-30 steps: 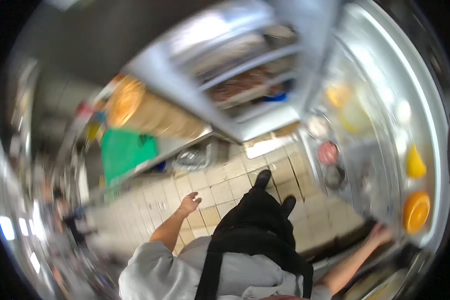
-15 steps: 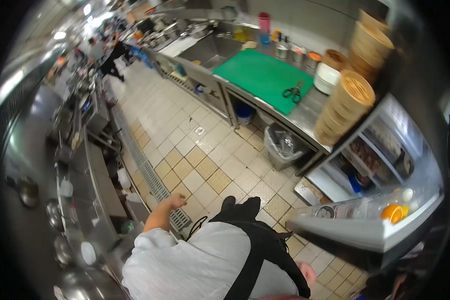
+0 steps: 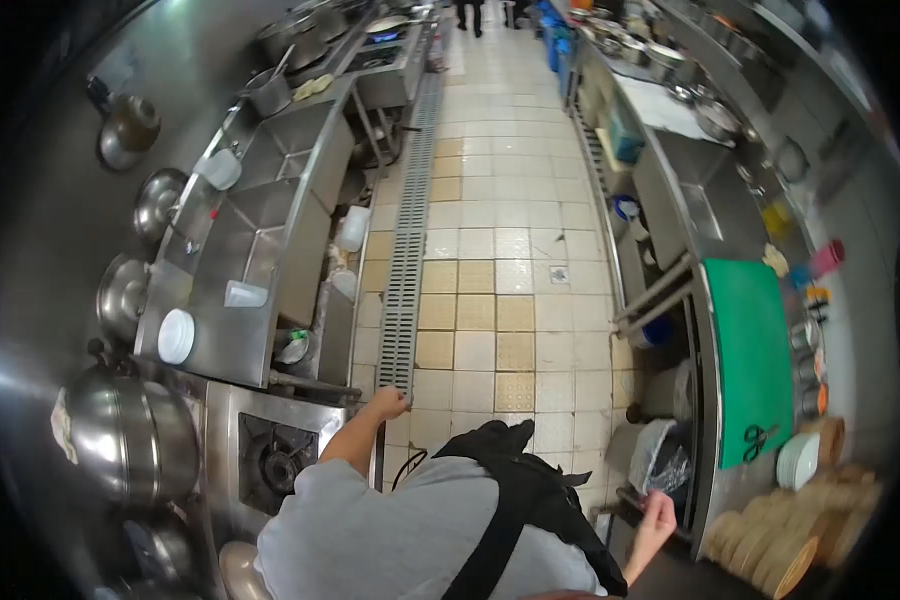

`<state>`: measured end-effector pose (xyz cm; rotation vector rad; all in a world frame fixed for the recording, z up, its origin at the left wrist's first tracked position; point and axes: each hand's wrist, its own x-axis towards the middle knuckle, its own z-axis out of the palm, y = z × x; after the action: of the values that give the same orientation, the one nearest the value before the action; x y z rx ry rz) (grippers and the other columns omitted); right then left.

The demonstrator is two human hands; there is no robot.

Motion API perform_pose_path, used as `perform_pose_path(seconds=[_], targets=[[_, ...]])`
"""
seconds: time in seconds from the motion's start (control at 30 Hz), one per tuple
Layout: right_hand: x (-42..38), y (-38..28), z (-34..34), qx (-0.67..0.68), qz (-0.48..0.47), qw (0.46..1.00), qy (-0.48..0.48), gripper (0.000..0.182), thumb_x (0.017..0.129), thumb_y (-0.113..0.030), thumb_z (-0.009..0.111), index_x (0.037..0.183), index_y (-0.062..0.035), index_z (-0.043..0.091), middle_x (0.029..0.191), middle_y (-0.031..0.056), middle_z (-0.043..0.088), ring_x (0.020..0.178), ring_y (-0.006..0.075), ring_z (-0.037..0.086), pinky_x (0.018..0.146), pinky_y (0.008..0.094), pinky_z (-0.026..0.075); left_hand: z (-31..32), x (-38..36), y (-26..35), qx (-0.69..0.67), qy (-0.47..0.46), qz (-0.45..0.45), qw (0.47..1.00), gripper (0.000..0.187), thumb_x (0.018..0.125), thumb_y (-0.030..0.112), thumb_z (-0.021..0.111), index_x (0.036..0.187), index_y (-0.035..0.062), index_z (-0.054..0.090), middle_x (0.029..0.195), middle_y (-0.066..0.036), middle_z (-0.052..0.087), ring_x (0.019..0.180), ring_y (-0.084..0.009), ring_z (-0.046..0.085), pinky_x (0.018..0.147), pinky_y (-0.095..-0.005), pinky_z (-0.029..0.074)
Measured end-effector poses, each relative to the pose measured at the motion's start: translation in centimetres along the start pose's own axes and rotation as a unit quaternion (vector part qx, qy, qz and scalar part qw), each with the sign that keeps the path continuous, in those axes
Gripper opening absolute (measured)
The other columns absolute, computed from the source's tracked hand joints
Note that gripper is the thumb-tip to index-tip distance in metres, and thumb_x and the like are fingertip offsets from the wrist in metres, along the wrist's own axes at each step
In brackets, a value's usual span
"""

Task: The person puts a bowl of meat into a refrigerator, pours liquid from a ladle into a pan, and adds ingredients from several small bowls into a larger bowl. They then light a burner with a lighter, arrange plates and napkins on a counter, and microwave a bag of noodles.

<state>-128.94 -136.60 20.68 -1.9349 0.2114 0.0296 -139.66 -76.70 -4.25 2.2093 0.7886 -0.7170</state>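
Observation:
My left hand (image 3: 388,402) hangs in the air in front of me, above the floor drain grate (image 3: 403,290). Its fingers are curled in and I see nothing in them. On my other side, my right hand (image 3: 658,515) is raised with its fingers closed, and no object shows in it. It is nearest to a bin with a clear plastic liner (image 3: 662,462), under the steel counter. A green cutting board (image 3: 745,350) lies on that counter, with black-handled scissors (image 3: 759,440) on it.
On the left stand a gas burner (image 3: 278,465), a large steel pot (image 3: 135,430) and steel sinks (image 3: 255,250). Bamboo steamers (image 3: 785,540) and white bowls (image 3: 798,460) sit at the right counter's end. A tiled aisle (image 3: 495,240) runs ahead, with a person (image 3: 469,15) far off.
My view and body have turned right to left, so I now look straight down the aisle. The open fridge has left view. My right hand has come up beside the counter.

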Motion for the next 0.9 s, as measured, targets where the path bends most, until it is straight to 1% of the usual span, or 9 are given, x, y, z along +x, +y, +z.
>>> perform_pose_path(seconds=[0.1,0.17,0.23,0.3,0.47,0.63,0.7,0.73,0.9], targets=[[5.4,0.0,5.6,-0.059,-0.078,0.990,-0.097,0.016,0.098,-0.011,0.059,0.103,0.0030,0.065,0.099,0.0058,0.064,0.087,0.0113,0.058,0.080,0.0247,0.047,-0.7,-1.1,-3.4,-0.011,0.130,0.032,0.991,0.028,0.078,0.020,0.065,0.101,0.0092,0.074,0.093,-0.017,0.073,0.085,-0.0322,0.070,0.078,-0.0394,0.055],[9.3,3.2,8.2,-0.040,-0.048,0.989,-0.137,0.018,0.098,-0.012,0.061,0.107,0.0028,0.065,0.102,0.0058,0.064,0.090,0.0128,0.058,0.082,0.0249,0.047,-3.5,-3.3,-1.5,-0.092,0.134,-0.060,0.985,0.031,0.079,0.020,0.065,0.107,0.0082,0.073,0.098,-0.016,0.073,0.092,-0.0296,0.070,0.083,-0.0384,0.055],[12.0,2.7,10.6,0.039,0.041,0.982,-0.179,0.024,0.098,-0.014,0.062,0.115,0.0028,0.062,0.099,0.0050,0.064,0.087,0.0128,0.060,0.079,0.0264,0.050,-6.4,-4.4,1.6,-0.161,0.150,-0.079,0.972,0.031,0.081,0.022,0.065,0.108,0.0069,0.072,0.100,-0.016,0.073,0.095,-0.0288,0.070,0.085,-0.0379,0.054],[15.3,0.9,13.3,0.044,0.035,0.981,-0.188,0.025,0.098,-0.013,0.061,0.117,0.0020,0.062,0.097,0.0049,0.064,0.085,0.0120,0.060,0.076,0.0266,0.051,-8.3,-3.7,3.7,-0.215,0.158,-0.085,0.960,0.032,0.083,0.023,0.064,0.110,0.0056,0.071,0.101,-0.016,0.073,0.098,-0.0280,0.069,0.087,-0.0373,0.053],[24.0,-5.1,18.7,-0.011,-0.072,0.964,-0.255,0.028,0.097,-0.010,0.059,0.124,-0.0003,0.060,0.102,0.0015,0.064,0.084,0.0110,0.063,0.073,0.0253,0.051,-15.3,0.1,11.7,-0.212,0.239,-0.027,0.947,0.034,0.091,0.022,0.061,0.118,0.0039,0.068,0.103,-0.016,0.073,0.096,-0.0263,0.070,0.087,-0.0363,0.053],[33.4,-4.3,20.8,0.018,-0.030,0.965,-0.261,0.033,0.097,-0.009,0.059,0.129,-0.0004,0.058,0.108,0.0022,0.063,0.083,0.0111,0.063,0.073,0.0261,0.052,-20.1,3.2,14.9,-0.227,0.277,0.070,0.931,0.029,0.087,0.023,0.068,0.107,0.0031,0.072,0.106,-0.018,0.072,0.098,-0.0271,0.069,0.087,-0.0370,0.053],[37.5,-4.9,22.0,0.090,0.054,0.959,-0.262,0.033,0.098,-0.013,0.061,0.128,-0.0004,0.059,0.110,0.0030,0.063,0.083,0.0106,0.062,0.071,0.0263,0.051,-19.0,4.6,13.5,-0.129,0.371,0.011,0.920,0.029,0.083,0.026,0.071,0.097,0.0009,0.073,0.100,-0.017,0.073,0.090,-0.0261,0.070,0.079,-0.0345,0.053],[40.0,-5.0,23.0,0.116,0.089,0.952,-0.267,0.033,0.098,-0.017,0.063,0.127,-0.0009,0.059,0.111,0.0042,0.064,0.081,0.0106,0.062,0.069,0.0253,0.051,-19.3,3.5,14.5,-0.117,0.357,-0.053,0.925,0.031,0.083,0.030,0.072,0.093,0.0013,0.074,0.090,-0.019,0.073,0.079,-0.0263,0.069,0.073,-0.0359,0.053],[51.2,-10.5,31.7,0.186,0.117,0.939,-0.264,0.033,0.097,-0.020,0.065,0.124,0.0003,0.062,0.104,0.0031,0.066,0.078,0.0110,0.060,0.071,0.0251,0.051,-5.3,2.1,8.8,-0.267,0.246,-0.307,0.880,0.040,0.089,0.041,0.059,0.088,0.0059,0.077,0.087,-0.023,0.071,0.085,-0.0336,0.071,0.075,-0.0407,0.054]])
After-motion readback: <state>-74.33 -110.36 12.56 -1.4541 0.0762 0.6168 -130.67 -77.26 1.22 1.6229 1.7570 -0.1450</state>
